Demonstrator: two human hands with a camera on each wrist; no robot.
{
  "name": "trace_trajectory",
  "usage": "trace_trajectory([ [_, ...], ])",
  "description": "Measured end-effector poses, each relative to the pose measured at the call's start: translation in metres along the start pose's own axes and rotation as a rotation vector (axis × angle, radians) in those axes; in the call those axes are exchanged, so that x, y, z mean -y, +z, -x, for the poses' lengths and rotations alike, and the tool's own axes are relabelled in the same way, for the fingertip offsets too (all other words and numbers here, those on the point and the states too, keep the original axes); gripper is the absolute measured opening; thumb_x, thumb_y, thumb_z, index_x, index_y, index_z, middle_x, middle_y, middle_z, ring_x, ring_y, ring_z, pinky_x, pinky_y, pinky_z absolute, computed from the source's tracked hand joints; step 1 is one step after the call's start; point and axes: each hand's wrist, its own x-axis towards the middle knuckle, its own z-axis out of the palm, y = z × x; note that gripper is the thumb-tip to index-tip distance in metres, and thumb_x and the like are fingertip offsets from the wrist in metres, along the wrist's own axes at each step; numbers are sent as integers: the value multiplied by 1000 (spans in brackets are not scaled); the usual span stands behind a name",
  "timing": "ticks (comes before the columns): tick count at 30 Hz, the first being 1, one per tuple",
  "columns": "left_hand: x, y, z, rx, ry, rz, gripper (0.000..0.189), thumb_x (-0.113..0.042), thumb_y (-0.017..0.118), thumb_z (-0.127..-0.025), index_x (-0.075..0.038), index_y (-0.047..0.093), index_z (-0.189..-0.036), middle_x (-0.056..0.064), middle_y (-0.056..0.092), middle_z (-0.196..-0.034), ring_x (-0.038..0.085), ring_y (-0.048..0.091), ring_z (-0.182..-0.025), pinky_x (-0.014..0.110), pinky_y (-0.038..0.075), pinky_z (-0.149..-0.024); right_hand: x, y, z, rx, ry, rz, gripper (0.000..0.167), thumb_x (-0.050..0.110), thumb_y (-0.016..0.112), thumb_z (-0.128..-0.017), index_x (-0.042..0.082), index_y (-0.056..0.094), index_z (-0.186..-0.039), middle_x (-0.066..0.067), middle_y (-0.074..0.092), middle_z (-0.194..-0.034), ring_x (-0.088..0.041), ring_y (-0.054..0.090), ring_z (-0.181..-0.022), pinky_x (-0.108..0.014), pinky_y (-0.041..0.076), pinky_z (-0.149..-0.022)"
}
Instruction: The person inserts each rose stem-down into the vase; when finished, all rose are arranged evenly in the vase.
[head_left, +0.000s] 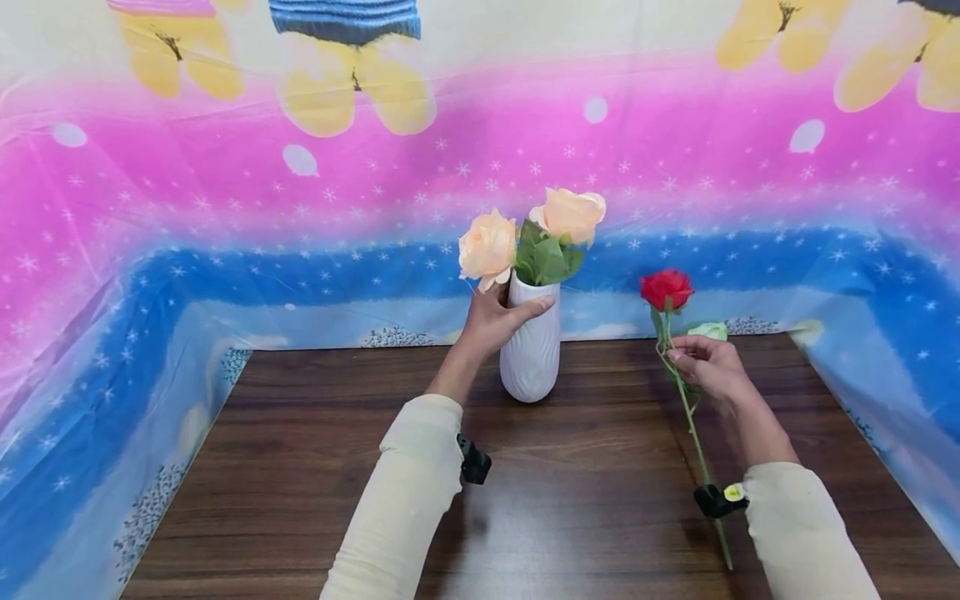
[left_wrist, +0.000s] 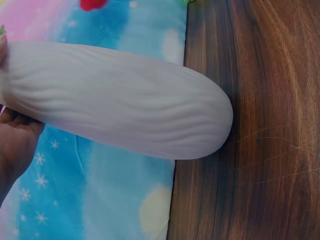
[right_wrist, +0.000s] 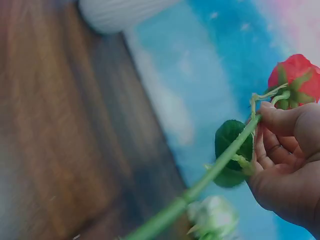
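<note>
My left hand (head_left: 495, 321) grips the upper part of a white ribbed vase (head_left: 530, 358), its thumb across the front below the rim. Two peach roses (head_left: 573, 215) with green leaves stand in the vase, one leaning left over the hand. In the left wrist view the vase (left_wrist: 120, 100) spans the picture, its base over the wooden surface. On the right, my right hand (head_left: 708, 364) pinches the stem of a red rose (head_left: 666, 289) just under the bloom. The long green stem (right_wrist: 200, 185) slants down toward me, with a leaf (right_wrist: 232, 145) beside the fingers.
A pale green-white rose (head_left: 708, 331) lies behind my right hand near the table's back edge. The dark wooden table (head_left: 300, 467) is bordered at the back and sides by a pink and blue snowflake-printed cloth (head_left: 375, 192).
</note>
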Motion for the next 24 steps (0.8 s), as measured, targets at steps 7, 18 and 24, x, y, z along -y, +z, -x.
trace_trajectory([
  [7,0,0,0,1,-1,-18,71,-31,80,-88,-22,47,-151,3,54,-152,23,54,-140,49,48,-113,48,-1,9,-42,-109,-163,18,8,62,-100,25,67,-100,19,65,-85,4,63,-80,-15,57,-73],
  [18,0,0,1,9,4,-18,69,-31,79,-90,-20,48,-150,4,56,-151,24,55,-139,50,48,-113,122,13,24,-113,-486,-590,14,-5,69,-91,8,73,-90,3,76,-83,-7,73,-78,-24,63,-69],
  [24,0,-1,2,9,10,-16,70,-29,79,-90,-21,47,-151,4,54,-152,24,54,-141,50,48,-113,163,21,35,-129,-796,-681,20,-17,63,-90,-1,74,-95,-5,79,-85,-12,76,-74,-27,63,-71],
])
